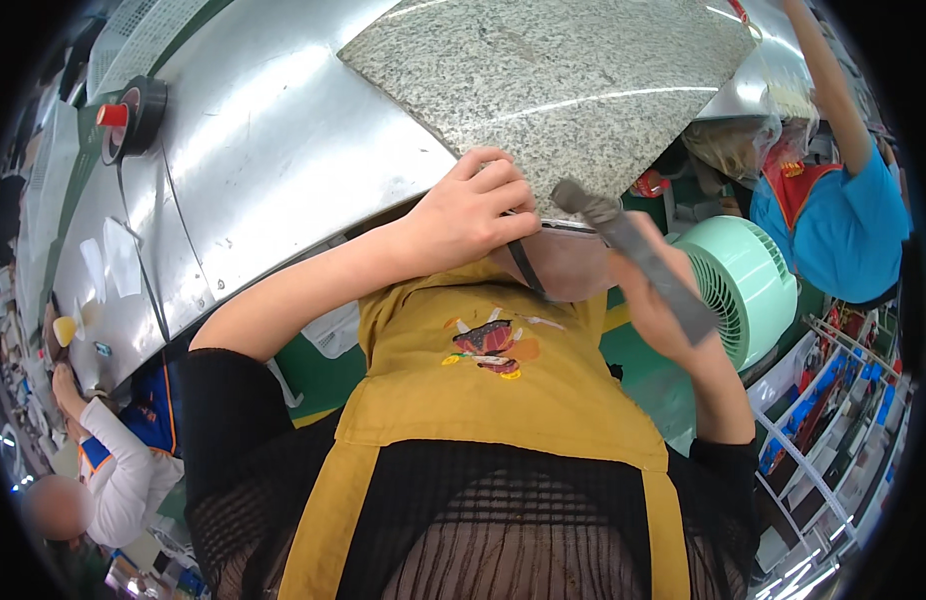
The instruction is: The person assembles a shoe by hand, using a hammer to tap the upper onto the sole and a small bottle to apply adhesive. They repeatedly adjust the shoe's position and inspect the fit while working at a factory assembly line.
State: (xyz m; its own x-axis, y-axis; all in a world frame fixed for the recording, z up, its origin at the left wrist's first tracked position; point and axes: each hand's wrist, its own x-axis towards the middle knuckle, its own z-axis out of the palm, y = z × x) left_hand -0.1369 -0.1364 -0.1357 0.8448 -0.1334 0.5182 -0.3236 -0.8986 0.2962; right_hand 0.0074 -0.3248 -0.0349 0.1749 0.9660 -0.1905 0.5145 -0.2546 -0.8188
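Crowding hands (573, 240): granite slab (553, 80) (fan (748, 285) beside).

A long sheet-metal bench (273, 140) is stretching from nine to one o'clock, strip light glaring off it, with a speckled granite slab (553, 75) lying at twelve. Green flooring (318, 375) is showing beneath, and white wire shelving (833, 400) is standing at four o'clock.

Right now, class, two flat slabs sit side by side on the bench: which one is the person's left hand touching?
The speckled grey granite slab: the left hand grips its near edge. The shiny curved metal sheet beside it goes untouched.
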